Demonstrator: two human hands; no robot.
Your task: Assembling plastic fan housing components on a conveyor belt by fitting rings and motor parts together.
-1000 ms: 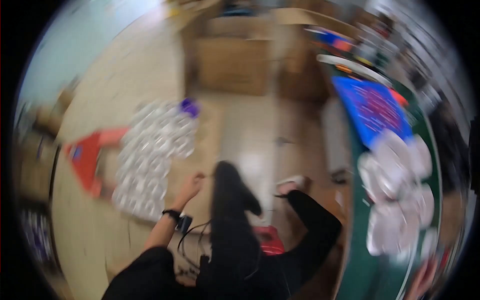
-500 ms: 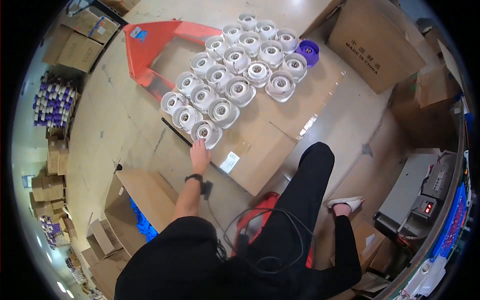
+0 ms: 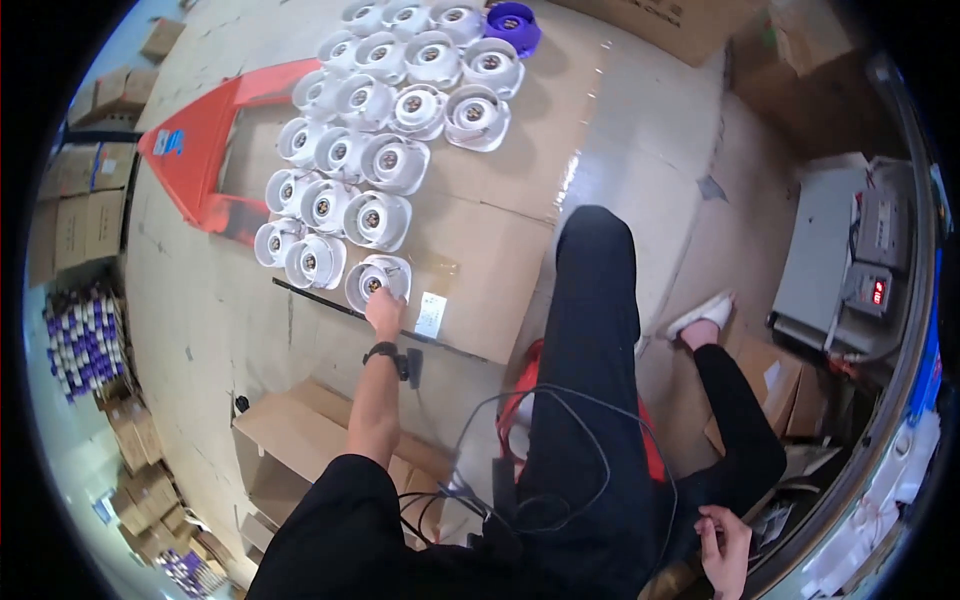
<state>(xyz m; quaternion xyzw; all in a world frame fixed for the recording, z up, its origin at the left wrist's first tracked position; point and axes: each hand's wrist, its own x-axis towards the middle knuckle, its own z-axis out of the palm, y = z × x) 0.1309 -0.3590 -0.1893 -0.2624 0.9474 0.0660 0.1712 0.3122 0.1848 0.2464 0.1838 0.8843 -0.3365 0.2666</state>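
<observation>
Warehouse floor, pale concrete w/ scuffs, brown cartons stacked along the left edge and flat cardboard sheets (image 3: 500, 250) laid out as a work surface.

Change vs half a sec ago: left hand (image 3: 384, 312) was at the nearest white spool's edge; now it sits on the front spool (image 3: 377, 281), fingers curled over its near rim, holding or pressing it — can't tell if it's lifted. View has also swung in closer, so the rows look bigger. Right hand (image 3: 727, 545) has come into view low at the right, by the hip, fingers loosely bent, nothing visible in it; earlier it wasn't seen. My read: work is at the front end of the spool rows, the near spool being the one handled.

Materials/shapes:
- Spools: round, white, glossy plastic-looking flanges w/ dark metallic core; rows (image 3: 380, 130) run diagonally up the cardboard, touching or just beside each other.
- One purple spool (image 3: 512, 24) at the far end.
- Red pallet jack (image 3: 205, 150), painted metal, forks under the cardboard.
- White label (image 3: 431, 314) flat on the cardboard, just beside the hand.
- Black wristband (image 3: 385, 351), thin black cables (image 3: 560, 450) looping over black trousers.
- Grey metal machine (image 3: 835, 260) w/ red digit display, far right.
</observation>
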